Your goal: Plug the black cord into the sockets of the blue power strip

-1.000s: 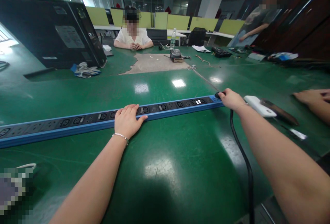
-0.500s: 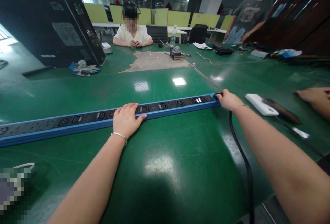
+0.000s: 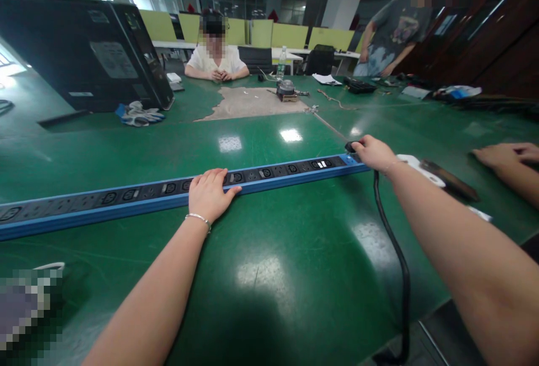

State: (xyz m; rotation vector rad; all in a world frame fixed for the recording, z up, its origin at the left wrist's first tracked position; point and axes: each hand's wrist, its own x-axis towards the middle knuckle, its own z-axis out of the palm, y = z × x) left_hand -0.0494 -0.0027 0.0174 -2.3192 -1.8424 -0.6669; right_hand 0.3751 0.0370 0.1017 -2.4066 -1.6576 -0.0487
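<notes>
A long blue power strip (image 3: 286, 179) with black sockets lies across the green table (image 3: 303, 242). My left hand (image 3: 209, 193) rests over its middle, fingers on the far side and thumb along the near edge, gripping it. At the strip's right end my right hand (image 3: 376, 152) pinches a black plug (image 3: 351, 146), held just above the end. A thick black cable (image 3: 391, 237) hangs from beneath my right hand and curves down over the table's near edge.
White device (image 3: 421, 169) and dark phone-like object (image 3: 452, 181) lie right of my right hand, near another person's hands (image 3: 505, 158). Gloves (image 3: 141, 113) and a black computer case (image 3: 113, 57) stand back left. A person in white (image 3: 217, 63) sits opposite; another stands back right.
My right hand has lifted slightly with the black plug, uncovering more of the strip's right end. My left hand stays on the strip. The standing person has shifted left.
</notes>
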